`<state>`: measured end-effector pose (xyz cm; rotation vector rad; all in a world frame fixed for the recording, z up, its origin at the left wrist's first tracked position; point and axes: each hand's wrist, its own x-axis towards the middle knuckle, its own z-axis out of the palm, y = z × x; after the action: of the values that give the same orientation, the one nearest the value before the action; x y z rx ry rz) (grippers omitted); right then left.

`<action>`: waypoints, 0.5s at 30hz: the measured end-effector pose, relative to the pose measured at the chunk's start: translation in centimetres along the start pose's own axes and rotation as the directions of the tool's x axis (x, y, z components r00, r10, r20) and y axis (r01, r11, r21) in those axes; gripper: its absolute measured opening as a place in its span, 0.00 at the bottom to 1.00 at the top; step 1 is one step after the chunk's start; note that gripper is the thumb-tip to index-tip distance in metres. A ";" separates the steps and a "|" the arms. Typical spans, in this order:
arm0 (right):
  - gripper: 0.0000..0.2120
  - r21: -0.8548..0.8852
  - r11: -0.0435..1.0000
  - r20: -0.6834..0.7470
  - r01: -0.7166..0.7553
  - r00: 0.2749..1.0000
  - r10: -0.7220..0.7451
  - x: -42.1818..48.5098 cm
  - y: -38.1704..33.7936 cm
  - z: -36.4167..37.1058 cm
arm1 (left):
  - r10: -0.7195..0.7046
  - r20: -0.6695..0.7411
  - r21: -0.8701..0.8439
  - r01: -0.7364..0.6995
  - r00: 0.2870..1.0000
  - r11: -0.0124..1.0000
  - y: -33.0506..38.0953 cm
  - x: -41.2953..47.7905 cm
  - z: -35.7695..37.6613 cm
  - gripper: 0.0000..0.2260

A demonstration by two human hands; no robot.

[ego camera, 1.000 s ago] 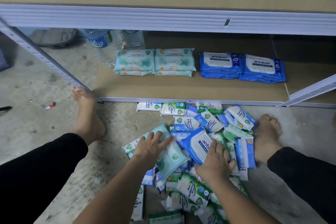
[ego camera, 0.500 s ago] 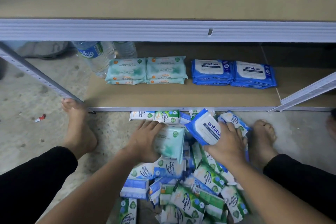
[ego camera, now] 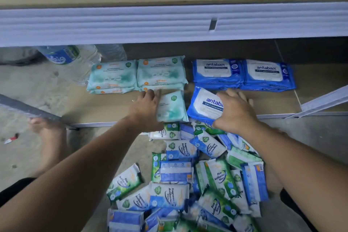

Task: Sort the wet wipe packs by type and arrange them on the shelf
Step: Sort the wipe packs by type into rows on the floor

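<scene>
The shelf was a flat brown board with a white metal rim, set low on the rough concrete floor. In front of it lay a loose pile of small glossy packs, green and blue, pointing every way. At the back of the board sat two teal stacks of soft pillow-shaped packs and, to their right, two blue stacks, long sides running left to right. The grip of the left hand was closed around the left end of a teal pack, just before the teal stacks. The right hand clasped a blue pack, label up, slightly turned, at the shelf's front edge.
</scene>
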<state>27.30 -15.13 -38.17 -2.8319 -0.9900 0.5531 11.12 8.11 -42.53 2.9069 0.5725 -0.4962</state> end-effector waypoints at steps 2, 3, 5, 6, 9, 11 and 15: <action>0.31 -0.042 0.999 0.041 -0.016 0.999 0.018 0.3 0.2 0.4 | -0.020 0.025 0.034 0.019 0.999 0.999 0.2 0.4 1.5 0.52; 0.32 -0.051 0.998 0.052 -0.031 0.998 0.033 0.4 0.4 0.6 | -0.032 0.007 0.026 0.032 0.999 0.999 0.2 0.5 2.1 0.51; 0.34 -0.049 0.998 0.061 -0.050 0.997 0.053 0.5 0.9 0.7 | -0.064 -0.039 -0.027 0.063 0.997 0.998 0.2 0.4 2.5 0.50; 0.35 -0.047 0.998 0.062 -0.051 0.997 0.054 0.6 1.2 0.7 | -0.072 -0.041 -0.039 0.070 0.997 0.997 0.2 0.4 2.5 0.51; 0.39 -0.049 0.998 0.043 -0.050 0.998 0.052 0.8 1.7 0.1 | -0.065 -0.013 -0.062 0.064 0.998 0.996 -0.5 0.4 1.6 0.50; 0.38 -0.071 0.996 0.010 -0.062 0.998 0.062 1.1 2.0 -0.4 | -0.066 -0.039 -0.134 0.060 0.997 0.989 -1.0 0.2 0.4 0.51; 0.32 -0.109 0.991 -0.046 -0.081 0.996 0.076 2.5 2.4 -2.1 | -0.070 -0.216 -0.166 0.034 0.974 0.986 -1.9 1.6 -3.3 0.50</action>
<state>31.25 -15.38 -37.44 -2.9781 -0.9337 0.4570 12.69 11.05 -40.15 2.8153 0.6852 -0.1235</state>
